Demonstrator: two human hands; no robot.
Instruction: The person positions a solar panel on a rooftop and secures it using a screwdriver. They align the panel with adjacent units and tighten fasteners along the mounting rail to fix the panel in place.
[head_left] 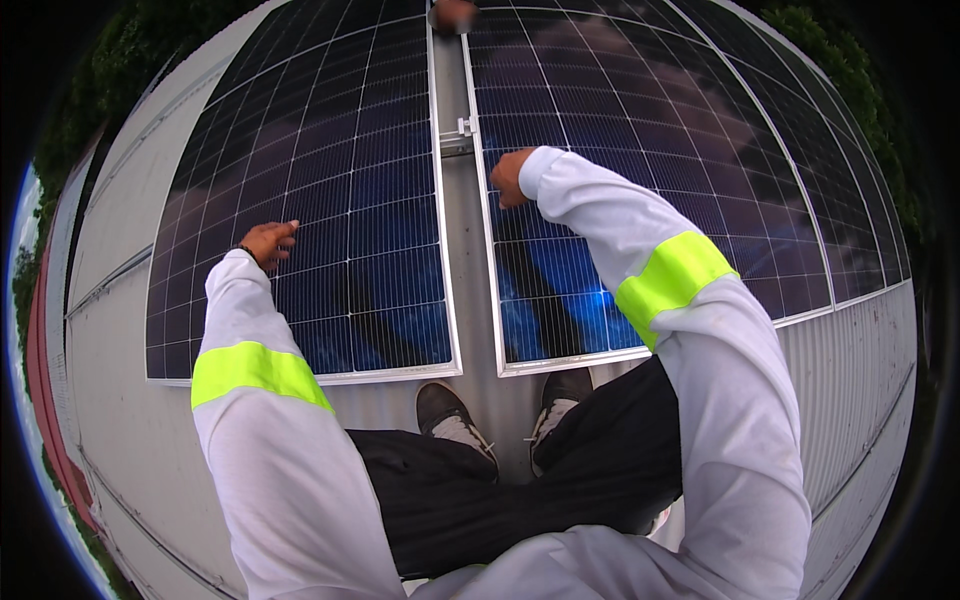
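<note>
My left hand (272, 240) is over the left solar panel (330, 170), fingers loosely apart and nothing in them; whether it touches the surface I cannot tell. My right hand (511, 178) is curled beside the inner edge of the right solar panel (650, 120), and what it holds, if anything, is hidden. A narrow gap separates the two dark gridded panels, with a small silver clamp on a rail (462, 128) across it, just above and left of my right hand.
My shoes (442, 412) stand on a pale corrugated roof (840, 390) below the panels' near edges. More panels (850, 220) continue to the right. At the top of the gap is a blurred part of another person (455, 15). A red roof (50, 380) and trees lie beyond.
</note>
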